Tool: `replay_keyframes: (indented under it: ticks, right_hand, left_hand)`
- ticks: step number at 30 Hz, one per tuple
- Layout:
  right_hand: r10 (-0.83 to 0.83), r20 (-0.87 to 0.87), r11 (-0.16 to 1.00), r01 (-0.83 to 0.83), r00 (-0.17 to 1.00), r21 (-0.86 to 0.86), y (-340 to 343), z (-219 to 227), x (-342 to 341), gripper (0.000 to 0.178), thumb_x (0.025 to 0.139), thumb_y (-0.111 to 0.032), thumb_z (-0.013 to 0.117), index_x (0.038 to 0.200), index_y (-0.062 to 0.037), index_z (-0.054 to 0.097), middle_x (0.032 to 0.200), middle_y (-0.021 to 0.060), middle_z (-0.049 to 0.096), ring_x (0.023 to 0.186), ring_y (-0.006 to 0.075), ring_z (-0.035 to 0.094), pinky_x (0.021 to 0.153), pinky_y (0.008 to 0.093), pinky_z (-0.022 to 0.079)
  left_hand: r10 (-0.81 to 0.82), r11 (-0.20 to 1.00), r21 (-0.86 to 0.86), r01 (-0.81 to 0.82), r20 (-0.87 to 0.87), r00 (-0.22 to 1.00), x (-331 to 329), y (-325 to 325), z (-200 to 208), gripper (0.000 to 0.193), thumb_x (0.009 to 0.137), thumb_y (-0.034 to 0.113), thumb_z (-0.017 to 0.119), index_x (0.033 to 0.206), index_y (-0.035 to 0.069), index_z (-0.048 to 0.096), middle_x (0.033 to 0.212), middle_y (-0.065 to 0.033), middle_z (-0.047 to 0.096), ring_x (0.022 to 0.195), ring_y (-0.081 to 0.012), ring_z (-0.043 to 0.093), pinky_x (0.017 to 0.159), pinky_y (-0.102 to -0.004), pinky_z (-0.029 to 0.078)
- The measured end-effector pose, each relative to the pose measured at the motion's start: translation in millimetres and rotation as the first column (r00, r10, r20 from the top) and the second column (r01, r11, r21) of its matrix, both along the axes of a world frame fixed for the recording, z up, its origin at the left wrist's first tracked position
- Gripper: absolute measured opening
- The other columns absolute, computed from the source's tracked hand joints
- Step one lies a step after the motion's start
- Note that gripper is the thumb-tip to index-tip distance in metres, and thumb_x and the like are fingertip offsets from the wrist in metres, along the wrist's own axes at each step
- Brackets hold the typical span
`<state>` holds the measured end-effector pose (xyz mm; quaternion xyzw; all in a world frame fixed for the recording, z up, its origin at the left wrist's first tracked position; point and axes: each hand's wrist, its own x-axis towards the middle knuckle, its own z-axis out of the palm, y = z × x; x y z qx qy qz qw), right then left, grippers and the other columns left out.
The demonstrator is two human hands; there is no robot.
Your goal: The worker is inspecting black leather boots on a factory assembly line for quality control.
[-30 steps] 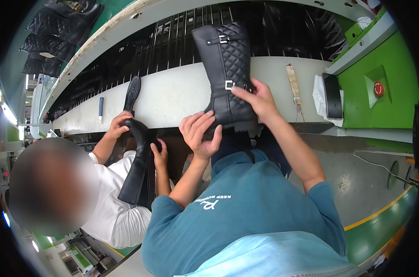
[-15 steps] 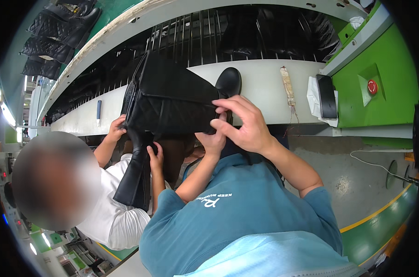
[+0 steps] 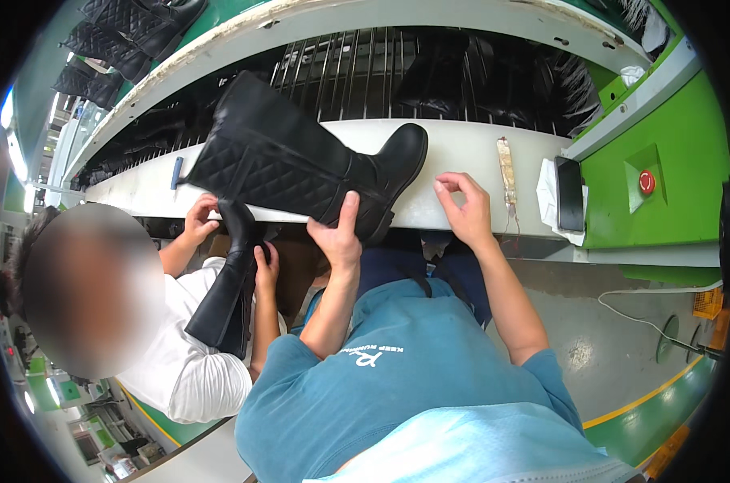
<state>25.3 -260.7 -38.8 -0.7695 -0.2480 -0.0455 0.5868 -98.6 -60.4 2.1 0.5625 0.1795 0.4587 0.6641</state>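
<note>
A tall black boot (image 3: 280, 165) with a quilted shaft lies tilted over the white work surface, its toe at the right and its shaft opening at the left. My left hand (image 3: 337, 240) grips it from below near the ankle and heel, thumb up against the leather. Apart from the boot, just right of its toe, is my right hand (image 3: 468, 211). Its thumb and forefinger tips come together in a pinch; anything between them is too small to make out.
At my left, a co-worker in white holds another black boot (image 3: 228, 282). A blue-handled tool (image 3: 176, 173), a taped strip (image 3: 506, 173) and a phone (image 3: 570, 193) lie on the white surface (image 3: 469, 145). Beyond are metal rods (image 3: 349, 72) with dark boots. A green panel (image 3: 614, 173) stands right.
The boot has turned, so its quilted side and foot now show. My left hand has shifted to its heel area. My right hand has left the boot and moved right, its fingers drawing together.
</note>
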Motion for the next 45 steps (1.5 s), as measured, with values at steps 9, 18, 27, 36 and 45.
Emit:
replay_keyframes:
  ticks: [9, 18, 27, 36, 45]
  right_hand:
    - [0.014, 0.153, 0.994, 0.003, 0.988, -0.107, 1.0, 2.6, -2.1, 0.015, 0.097, -0.011, 0.082, 0.11, -0.0056, 0.076, 0.089, 0.0087, 0.071, 0.084, 0.0258, 0.072, 0.076, 0.0388, 0.058]
    - [0.013, 0.224, 0.992, 0.015, 0.974, -0.124, 4.4, 4.7, -3.1, 0.011, 0.094, -0.009, 0.083, 0.104, -0.0068, 0.077, 0.089, 0.0062, 0.071, 0.083, 0.0254, 0.071, 0.076, 0.0387, 0.058]
    - [0.003, 0.214, 0.993, 0.022, 0.977, -0.115, -0.5, 2.4, -2.2, 0.009, 0.093, -0.009, 0.082, 0.101, -0.0063, 0.076, 0.087, 0.0065, 0.07, 0.083, 0.027, 0.07, 0.076, 0.0399, 0.057]
    - [0.039, 0.254, 0.989, -0.001, 0.966, -0.149, 6.2, -1.6, -0.4, 0.009, 0.092, -0.007, 0.082, 0.099, -0.0072, 0.076, 0.087, 0.0059, 0.07, 0.083, 0.0272, 0.07, 0.075, 0.0403, 0.057]
    - [0.096, 0.002, 0.96, -0.092, 0.995, -0.264, 5.4, 9.8, 28.5, 0.017, 0.097, -0.011, 0.084, 0.111, -0.0038, 0.079, 0.094, 0.0086, 0.076, 0.089, 0.0204, 0.074, 0.082, 0.0343, 0.06]
  left_hand:
    - [0.061, 0.958, 0.204, -0.202, 0.543, 0.838, 87.5, 49.4, 174.4, 0.034, 0.096, 0.001, 0.083, 0.124, -0.016, 0.071, 0.137, -0.0193, 0.072, 0.12, -0.0245, 0.072, 0.108, -0.041, 0.057]
    - [0.226, 0.598, 0.781, -0.179, 0.05, 0.973, 290.8, 197.0, 285.7, 0.054, 0.09, 0.041, 0.092, 0.118, -0.004, 0.08, 0.112, -0.0204, 0.084, 0.102, -0.0333, 0.081, 0.096, -0.0436, 0.06]
    - [0.454, 0.379, 0.893, -0.241, 0.048, 0.89, 290.4, 161.3, 215.0, 0.051, 0.101, 0.045, 0.081, 0.12, -0.002, 0.079, 0.111, -0.0259, 0.082, 0.107, -0.0395, 0.081, 0.092, -0.0465, 0.062]
    - [-0.133, 0.402, 0.837, 0.371, -0.347, 0.928, 173.1, 35.0, -48.6, 0.022, 0.088, 0.013, 0.086, 0.109, 0.009, 0.081, 0.11, -0.0098, 0.082, 0.114, -0.0329, 0.076, 0.096, -0.0443, 0.062]
    - [-0.191, 0.546, 0.719, 0.429, -0.391, 0.9, 172.2, 19.6, -55.1, 0.011, 0.092, 0.012, 0.083, 0.103, 0.009, 0.083, 0.097, -0.0078, 0.083, 0.096, -0.0286, 0.08, 0.084, -0.0398, 0.063]
